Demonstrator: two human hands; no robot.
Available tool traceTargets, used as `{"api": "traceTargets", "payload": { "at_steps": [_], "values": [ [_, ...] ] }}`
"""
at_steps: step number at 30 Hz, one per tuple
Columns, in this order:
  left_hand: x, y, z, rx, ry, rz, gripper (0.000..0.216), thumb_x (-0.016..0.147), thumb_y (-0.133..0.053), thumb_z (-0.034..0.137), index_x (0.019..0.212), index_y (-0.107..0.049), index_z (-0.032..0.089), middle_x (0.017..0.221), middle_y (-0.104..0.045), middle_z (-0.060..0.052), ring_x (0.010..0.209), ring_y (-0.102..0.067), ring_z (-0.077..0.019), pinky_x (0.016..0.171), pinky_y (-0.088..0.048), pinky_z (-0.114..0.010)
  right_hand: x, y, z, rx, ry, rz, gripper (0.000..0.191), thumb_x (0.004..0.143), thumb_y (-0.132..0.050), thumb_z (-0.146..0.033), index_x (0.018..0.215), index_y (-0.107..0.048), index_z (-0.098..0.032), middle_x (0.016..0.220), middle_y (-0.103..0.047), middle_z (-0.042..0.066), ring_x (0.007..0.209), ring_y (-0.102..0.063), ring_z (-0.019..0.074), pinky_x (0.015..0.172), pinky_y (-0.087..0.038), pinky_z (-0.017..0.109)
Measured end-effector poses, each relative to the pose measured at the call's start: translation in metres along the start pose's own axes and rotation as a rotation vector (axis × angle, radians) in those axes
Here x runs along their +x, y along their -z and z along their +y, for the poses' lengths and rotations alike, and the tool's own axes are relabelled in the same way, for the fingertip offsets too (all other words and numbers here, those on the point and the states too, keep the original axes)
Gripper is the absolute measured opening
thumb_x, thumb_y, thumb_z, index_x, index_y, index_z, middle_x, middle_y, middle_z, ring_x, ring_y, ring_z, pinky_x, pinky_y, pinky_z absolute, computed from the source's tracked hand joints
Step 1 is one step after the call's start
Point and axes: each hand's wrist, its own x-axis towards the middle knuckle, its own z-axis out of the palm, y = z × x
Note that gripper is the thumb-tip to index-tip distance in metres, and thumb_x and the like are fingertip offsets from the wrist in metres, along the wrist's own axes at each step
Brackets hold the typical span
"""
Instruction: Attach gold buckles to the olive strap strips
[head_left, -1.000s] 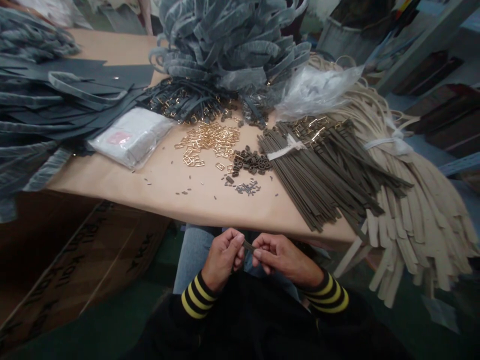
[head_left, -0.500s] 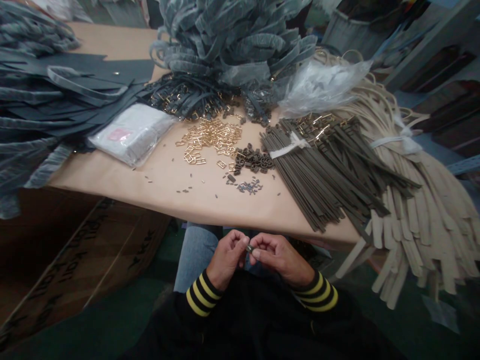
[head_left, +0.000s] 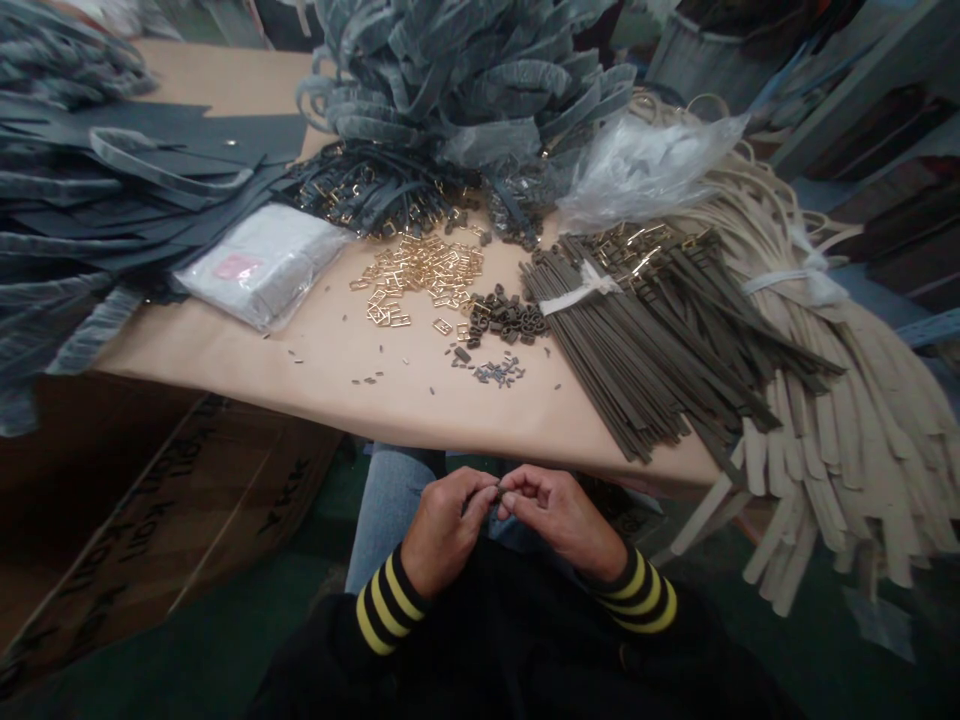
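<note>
Quick tally: two hands, left hand [head_left: 442, 525] and right hand [head_left: 559, 515], pinching one small dark piece [head_left: 496, 492] between them; one desk [head_left: 225, 350]; one flat white packet [head_left: 259, 262]; one crumpled clear bag [head_left: 645, 170]; one heap of gold buckles [head_left: 424, 275], way too many to count; one little cluster of dark loops [head_left: 510, 318]; one tied bundle of olive straps [head_left: 652, 340]; one bundle of cream straps [head_left: 840, 400]; one big mound of grey straps [head_left: 465, 70].

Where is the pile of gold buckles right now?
In the head view, the gold buckles lie mid-table, between the white plastic packet on their left and the bundle of olive straps on their right, far from both hands.
</note>
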Motion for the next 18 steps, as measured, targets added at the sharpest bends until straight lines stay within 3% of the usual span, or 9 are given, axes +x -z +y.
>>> {"api": "traceTargets", "payload": {
  "at_steps": [6,10,14,18],
  "values": [
    [-0.002,-0.007,-0.011,0.212,-0.104,0.068,0.019,0.08,-0.035,0.016,0.072,-0.053,0.015,0.067,-0.056,-0.005,0.063,-0.053,-0.0145,0.061,-0.044,-0.027,-0.002,-0.002,-0.009,-0.039,-0.011,0.003,0.007,0.074,-0.049,-0.02,0.074,-0.053,-0.014,0.067,-0.061,0.003,0.064,-0.056,0.0119,0.064,-0.042,0.025],
    [-0.001,-0.005,-0.028,0.182,-0.009,0.085,0.016,0.078,-0.035,0.015,0.073,-0.051,0.015,0.067,-0.053,-0.005,0.065,-0.052,-0.0159,0.063,-0.044,-0.03,-0.003,0.004,-0.01,0.078,-0.043,0.0,0.008,0.072,-0.052,-0.022,0.075,-0.052,-0.014,0.063,-0.06,0.0,0.054,-0.05,0.008,0.054,-0.038,0.021],
    [0.003,0.004,-0.028,-0.196,0.196,0.059,0.019,0.073,-0.043,0.018,0.089,-0.053,0.014,0.082,-0.056,-0.007,0.076,-0.054,-0.0171,0.067,-0.046,-0.032,-0.001,0.009,-0.005,0.212,-0.145,-0.041,0.017,0.07,-0.055,-0.03,0.074,-0.051,-0.014,0.058,-0.057,-0.003,0.037,-0.031,0.0022,0.037,-0.022,0.017],
    [0.007,0.007,-0.015,-0.688,0.422,-0.04,0.026,0.072,-0.051,0.028,0.091,-0.053,0.012,0.072,-0.056,-0.002,0.061,-0.054,-0.0111,0.056,-0.048,-0.025,0.003,0.009,0.0,0.253,-0.194,-0.031,0.025,0.069,-0.056,-0.037,0.073,-0.049,-0.013,0.058,-0.055,-0.003,0.035,-0.028,0.0011,0.034,-0.016,0.016]
  ]
}}
